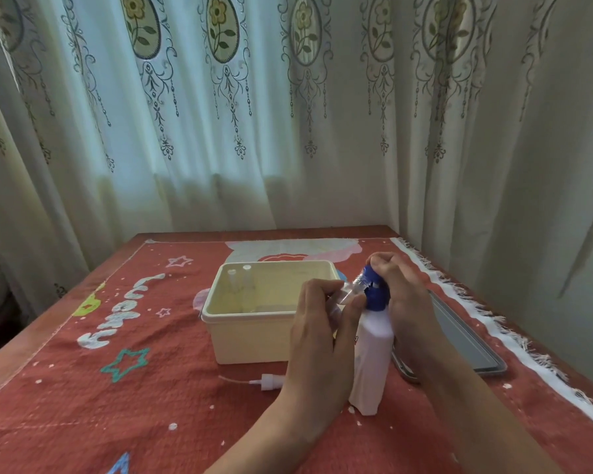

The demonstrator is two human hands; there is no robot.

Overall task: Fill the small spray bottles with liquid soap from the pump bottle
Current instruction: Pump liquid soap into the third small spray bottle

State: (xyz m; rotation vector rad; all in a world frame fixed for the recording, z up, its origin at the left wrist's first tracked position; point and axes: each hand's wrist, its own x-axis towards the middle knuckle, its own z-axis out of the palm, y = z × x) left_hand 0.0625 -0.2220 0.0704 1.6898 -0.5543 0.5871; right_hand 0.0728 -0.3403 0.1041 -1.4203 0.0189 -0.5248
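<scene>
Left hand (322, 323) pinched round small bottle (346, 293) — tilted, mouth up to nozzle at 3 o'clock. Right hand (403, 295) closed over pump (374, 285), steadying it. Sprayer (261, 385) at 9, off for filling.

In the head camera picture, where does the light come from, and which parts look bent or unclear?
Head view: daylight comes through the curtain, brightest and bluish at upper left; the right side is dimmer. The wide lens bends the curtain folds at the edges. The small clear bottle in the left hand is soft and hard to see against the pump bottle; the right hand covers the pump.
</scene>
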